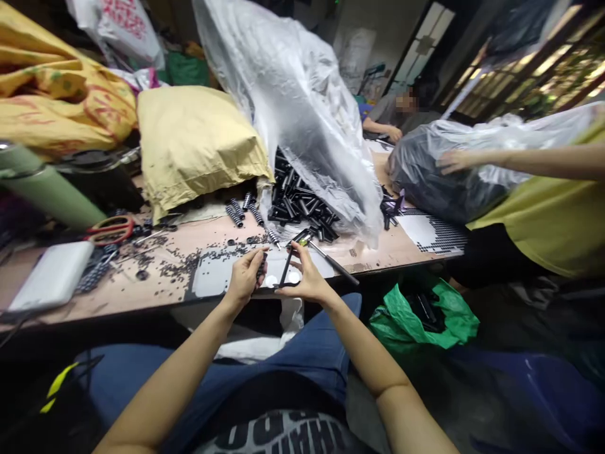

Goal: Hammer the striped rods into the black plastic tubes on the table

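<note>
My left hand is closed, thumb and fingers pinched round a small dark piece whose kind I cannot make out. Between the thumb and fingers of my right hand is a slim black tube, tilted over the table edge. Just beyond that hand lies a tool with a long dark handle, pointing down to the right. Under both hands is a pale sheet sprinkled with tiny black parts. A heap of black tubes spills from a clear plastic bag in front of me.
Red-handled scissors, a white box and a green bottle are at left. Behind them sits a yellow sack. A green bag with black pieces stands low at right. A person in yellow touches a large plastic bag.
</note>
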Motion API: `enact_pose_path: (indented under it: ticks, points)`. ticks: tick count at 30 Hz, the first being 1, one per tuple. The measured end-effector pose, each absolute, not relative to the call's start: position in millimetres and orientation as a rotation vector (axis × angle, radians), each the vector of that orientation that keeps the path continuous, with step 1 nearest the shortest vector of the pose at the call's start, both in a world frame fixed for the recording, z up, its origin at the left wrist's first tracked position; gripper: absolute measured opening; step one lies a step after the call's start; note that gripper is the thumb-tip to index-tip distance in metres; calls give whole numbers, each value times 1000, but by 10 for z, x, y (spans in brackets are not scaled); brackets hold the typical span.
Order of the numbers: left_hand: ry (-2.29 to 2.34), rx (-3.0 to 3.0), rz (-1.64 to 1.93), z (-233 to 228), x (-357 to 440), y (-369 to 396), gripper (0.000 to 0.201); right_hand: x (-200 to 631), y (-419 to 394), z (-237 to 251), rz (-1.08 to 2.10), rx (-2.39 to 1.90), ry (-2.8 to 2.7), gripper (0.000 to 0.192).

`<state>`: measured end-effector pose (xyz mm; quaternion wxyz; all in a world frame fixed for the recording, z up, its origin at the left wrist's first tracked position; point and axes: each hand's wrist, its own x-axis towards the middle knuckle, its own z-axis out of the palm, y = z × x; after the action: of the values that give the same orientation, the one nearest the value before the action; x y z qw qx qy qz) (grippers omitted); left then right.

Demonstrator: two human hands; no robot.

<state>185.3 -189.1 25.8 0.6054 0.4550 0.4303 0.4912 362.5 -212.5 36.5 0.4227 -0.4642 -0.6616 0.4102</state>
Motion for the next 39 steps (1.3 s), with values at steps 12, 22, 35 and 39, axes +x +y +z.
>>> enact_pose_path:
  ticks: [12, 22, 35, 39]
  points:
    - [966, 668, 1165, 391, 1897, -1933, 49, 3249, -2110, 475, 656, -1012, -2244, 115]
    - [1005, 655, 1011, 318, 1869, -1887, 39, 3242, -2066, 298, 962, -1044, -2060, 116]
    - [1067, 762, 927, 141, 1843, -1750, 41, 3139, -1990, 31, 879, -1161, -1914, 108]
    - [1297, 1589, 1089, -130, 1878, -1707, 43, 3097, -1833, -212, 658, -1290, -1920, 93]
